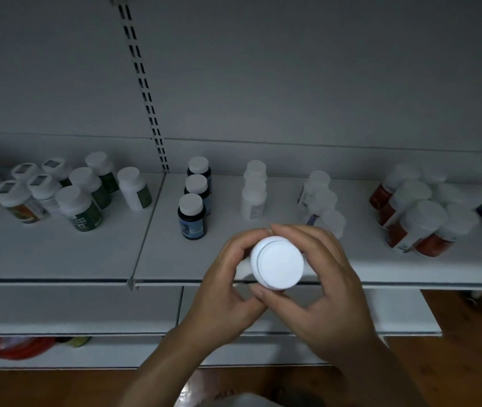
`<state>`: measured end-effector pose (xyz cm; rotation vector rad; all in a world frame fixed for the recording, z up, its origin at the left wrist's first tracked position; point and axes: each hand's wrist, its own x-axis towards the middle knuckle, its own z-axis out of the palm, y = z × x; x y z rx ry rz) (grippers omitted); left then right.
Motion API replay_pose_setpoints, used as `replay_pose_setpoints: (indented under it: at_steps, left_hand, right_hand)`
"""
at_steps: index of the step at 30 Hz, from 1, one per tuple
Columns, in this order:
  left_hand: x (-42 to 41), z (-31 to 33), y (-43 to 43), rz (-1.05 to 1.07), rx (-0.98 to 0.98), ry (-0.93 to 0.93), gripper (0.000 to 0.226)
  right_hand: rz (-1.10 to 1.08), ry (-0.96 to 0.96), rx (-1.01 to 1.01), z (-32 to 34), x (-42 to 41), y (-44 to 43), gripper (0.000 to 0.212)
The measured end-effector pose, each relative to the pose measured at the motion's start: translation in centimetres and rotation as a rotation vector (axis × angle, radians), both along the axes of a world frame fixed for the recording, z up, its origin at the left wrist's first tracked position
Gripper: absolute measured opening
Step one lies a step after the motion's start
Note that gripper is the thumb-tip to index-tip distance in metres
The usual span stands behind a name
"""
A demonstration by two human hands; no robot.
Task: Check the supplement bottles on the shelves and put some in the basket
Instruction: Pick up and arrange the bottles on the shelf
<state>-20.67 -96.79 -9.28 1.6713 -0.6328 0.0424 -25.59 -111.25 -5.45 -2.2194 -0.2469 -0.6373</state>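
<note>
Two hands share one white-capped supplement bottle [276,265] in the head view, holding it just in front of the shelf [57,254] edge with its cap facing the camera. The left hand [225,286] curls round the bottle's left side and the right hand [322,283] round its right. Both grips are closed on the body under the cap, and the fingertips meet above it. The held bottle's label is hidden.

On the shelf behind stand several groups:
- green-labelled bottles [82,212] at the left
- three dark bottles with blue labels [191,215] in a row near the slotted upright [145,92]
- plain white bottles [253,198] just beyond the hands
- red-labelled bottles [418,230] at the right

Their writing is too small and dim to read. A red rounded object [16,346] lies on a lower shelf at the left.
</note>
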Motion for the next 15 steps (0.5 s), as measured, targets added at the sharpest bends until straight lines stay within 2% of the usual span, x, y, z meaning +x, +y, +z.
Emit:
replay_pose_setpoints:
  at_steps: [5, 11, 15]
  left_hand:
    - [-1.1, -0.1, -1.3, -0.016, -0.002, 0.003, 0.059]
    - [-2.9, 0.2, -2.9, 0.047, -0.079, 0.092, 0.065]
    - [-3.9, 1.2, -4.4, 0.080, -0.108, 0.076, 0.067]
  right_hand:
    - [0.010, 0.025, 0.077, 0.1, -1.5, -1.3, 0.062]
    - [0.052, 0.290, 0.767, -0.2, -1.9, -4.4, 0.070]
    - [0.076, 0.531, 0.997, -0.5, -2.5, -5.2, 0.034]
